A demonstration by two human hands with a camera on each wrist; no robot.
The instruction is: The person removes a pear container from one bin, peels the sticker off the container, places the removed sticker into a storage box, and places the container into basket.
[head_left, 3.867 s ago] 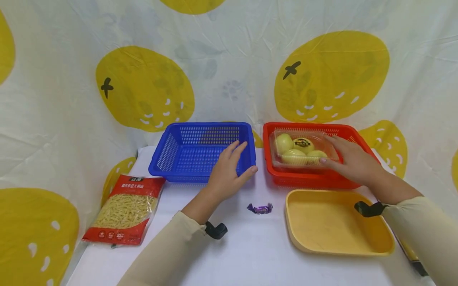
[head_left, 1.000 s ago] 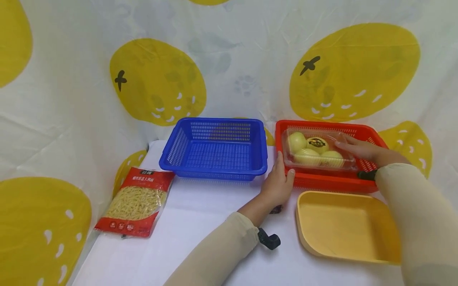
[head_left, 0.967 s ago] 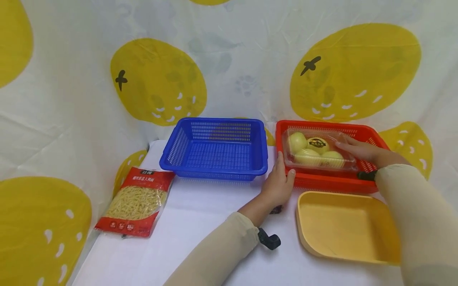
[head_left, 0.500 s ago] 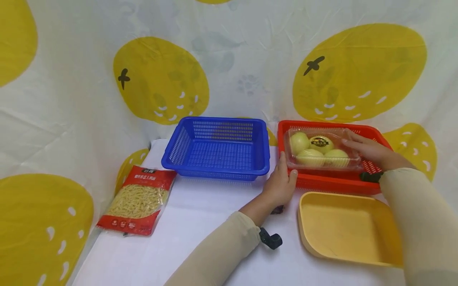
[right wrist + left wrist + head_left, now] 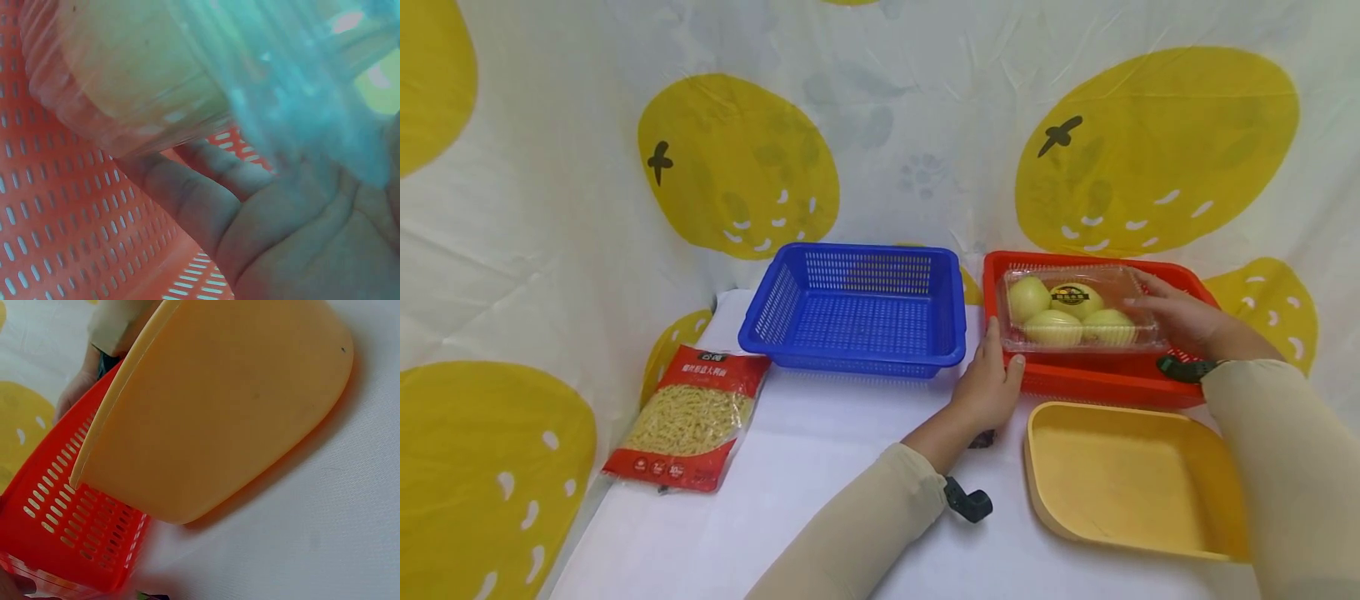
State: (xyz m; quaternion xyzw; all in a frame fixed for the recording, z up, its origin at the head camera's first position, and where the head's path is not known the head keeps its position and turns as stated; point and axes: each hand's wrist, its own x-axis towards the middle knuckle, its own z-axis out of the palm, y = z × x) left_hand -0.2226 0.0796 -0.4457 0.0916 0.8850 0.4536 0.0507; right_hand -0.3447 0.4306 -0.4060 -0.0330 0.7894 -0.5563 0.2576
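Note:
In the head view, my right hand (image 5: 1187, 317) grips the right end of a clear plastic fruit box (image 5: 1150, 329), which holds several pale yellow-green round fruits (image 5: 1054, 329), one with a dark label. The right wrist view shows fingers (image 5: 187, 194) curled under the box, above the perforated basket floor. The box sits over the red basket (image 5: 1090, 383), slightly raised at its right end. My left hand (image 5: 988, 392) rests against that basket's left front corner, fingers straight along the outside and thumb at the front. Its palm is hidden.
A blue basket (image 5: 857, 367) stands left of the red one. In front of the red basket is a yellow tray (image 5: 1120, 475), partly covered by the right sleeve. A bag of pasta (image 5: 688, 421) lies at far left. A wrapped candy (image 5: 982, 439) shows behind the left wrist.
My left hand has moved from before the blue basket to the red basket's corner. My right hand has taken hold of the fruit box and now shifts it slightly right and up.

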